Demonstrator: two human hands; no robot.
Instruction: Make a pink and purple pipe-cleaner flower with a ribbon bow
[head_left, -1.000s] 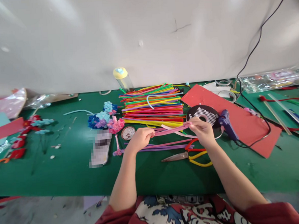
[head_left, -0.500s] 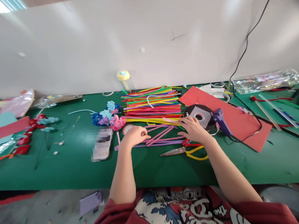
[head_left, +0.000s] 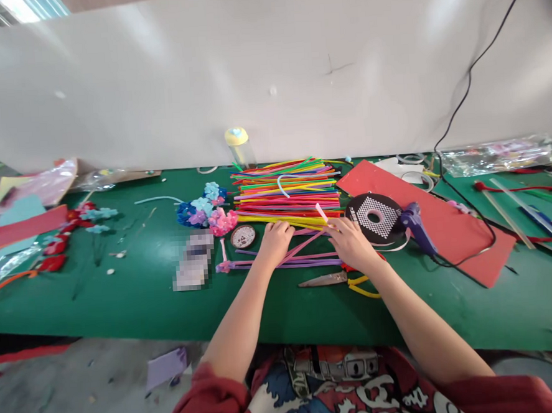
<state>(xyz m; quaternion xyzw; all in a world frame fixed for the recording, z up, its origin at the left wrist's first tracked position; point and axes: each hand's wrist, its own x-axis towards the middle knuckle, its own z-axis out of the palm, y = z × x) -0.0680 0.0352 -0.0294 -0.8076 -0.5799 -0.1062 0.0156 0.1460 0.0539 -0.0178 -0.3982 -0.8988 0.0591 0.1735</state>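
My right hand (head_left: pixel 350 242) is closed on a pale pink strip (head_left: pixel 322 212), whose end sticks up past the fingertips. To its left, my left hand (head_left: pixel 277 241) has its fingers curled together over pink and purple pipe cleaners (head_left: pixel 302 263); what they grip is hidden. Behind both hands lies a thick row of multicoloured pipe cleaners (head_left: pixel 287 199). Below my right hand are scissors (head_left: pixel 325 279) with yellow handles, partly covered by the wrist. A black reel (head_left: pixel 374 218) with a white lattice pattern lies just right of that hand.
A purple glue gun (head_left: pixel 417 229) rests on a red board (head_left: pixel 475 250), its black cord running up the wall. Left are a small round dish (head_left: pixel 243 236), pipe-cleaner flowers (head_left: pixel 206 211) and a blurred phone (head_left: pixel 193 261). A yellow-lidded bottle (head_left: pixel 239 147) stands behind.
My left hand has moved right and away from me, uncovering the round dish. My right hand has closed on the pale pink strip, which lay flat and now points up. The view has shifted slightly.
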